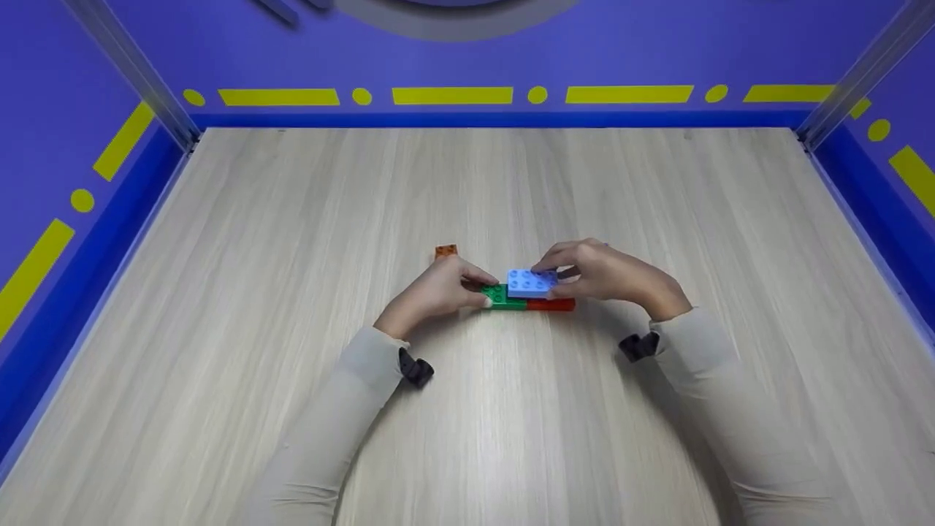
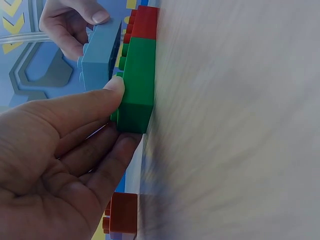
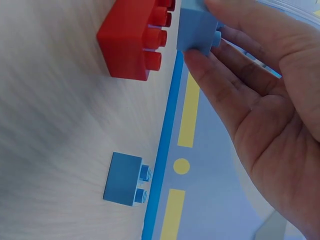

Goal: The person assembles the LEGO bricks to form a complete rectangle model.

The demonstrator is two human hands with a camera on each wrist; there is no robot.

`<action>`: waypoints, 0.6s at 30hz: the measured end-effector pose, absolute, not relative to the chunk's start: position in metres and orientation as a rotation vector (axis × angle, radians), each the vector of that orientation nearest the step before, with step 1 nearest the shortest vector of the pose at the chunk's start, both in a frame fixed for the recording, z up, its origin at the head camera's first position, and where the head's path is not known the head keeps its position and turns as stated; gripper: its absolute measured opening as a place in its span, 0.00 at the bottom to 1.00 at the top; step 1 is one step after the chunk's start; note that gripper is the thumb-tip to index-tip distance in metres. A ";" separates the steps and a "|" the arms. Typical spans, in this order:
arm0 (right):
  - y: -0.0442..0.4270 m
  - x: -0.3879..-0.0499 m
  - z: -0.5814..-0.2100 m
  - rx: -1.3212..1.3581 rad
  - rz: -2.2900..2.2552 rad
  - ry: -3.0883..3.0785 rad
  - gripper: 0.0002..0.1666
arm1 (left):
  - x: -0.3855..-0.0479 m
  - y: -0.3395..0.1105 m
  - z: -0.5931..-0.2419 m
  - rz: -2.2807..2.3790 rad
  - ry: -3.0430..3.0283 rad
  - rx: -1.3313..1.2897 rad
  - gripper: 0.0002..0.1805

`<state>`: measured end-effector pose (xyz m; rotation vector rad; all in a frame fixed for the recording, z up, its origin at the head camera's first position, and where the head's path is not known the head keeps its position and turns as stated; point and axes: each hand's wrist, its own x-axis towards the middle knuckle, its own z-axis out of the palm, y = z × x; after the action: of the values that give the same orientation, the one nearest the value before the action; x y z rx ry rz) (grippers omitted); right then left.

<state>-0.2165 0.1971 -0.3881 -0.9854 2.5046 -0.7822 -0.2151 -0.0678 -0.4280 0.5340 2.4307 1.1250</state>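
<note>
1. Head view: both hands near the middle of the table [image 1: 467, 438], working close together, fingers partly closed.
2. Left hand [image 1: 438, 288]: pinches the green brick [image 1: 495, 293] at its outer end, thumb at the studded top edge, fingertips low at the end face. Gap between thumb and fingers is about the brick's own thickness.
3. Right hand [image 1: 606, 270]: pinches the light blue brick [image 1: 521, 283] by its right end, thumb on the near side, fingers on the far side. Grip only as wide as the brick.
4. Light blue brick: held studs up, above the green brick and the red brick [image 1: 553, 305], spanning their meeting line. Both wrist views show a gap under it; slightly tilted in left wrist view. Can't tell if one edge touches the green studs.
5. Green and red bricks: end to end, touching, studs up, flat on the table. Green on the left, red on the right.
6. Orange brick [image 1: 445, 250]: on the table just past the left hand, partly covered by it in head view, studs up.
7. Small blue brick [image 3: 122, 178]: right wrist view, on the table apart from the red brick; mostly hidden behind the right hand in head view.
8. Arms: pale long sleeves [image 1: 314, 438], black wrist devices [image 1: 416, 368].
9. Around: blue-purple walls [image 1: 467, 62], yellow dashes and dots.
</note>
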 end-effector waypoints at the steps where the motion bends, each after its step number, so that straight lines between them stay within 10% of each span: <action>1: 0.197 -0.216 -0.388 -0.985 -0.781 2.503 0.20 | -0.215 -0.068 -0.428 1.127 2.430 0.536 0.16; 18: 0.193 -0.216 -0.391 -1.001 -0.755 2.488 0.22 | -0.216 -0.068 -0.427 1.113 2.427 0.530 0.16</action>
<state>-0.2162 0.1934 -0.3911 -1.0008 2.4878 -0.7549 -0.2160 -0.0677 -0.4272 0.5300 2.4270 1.1128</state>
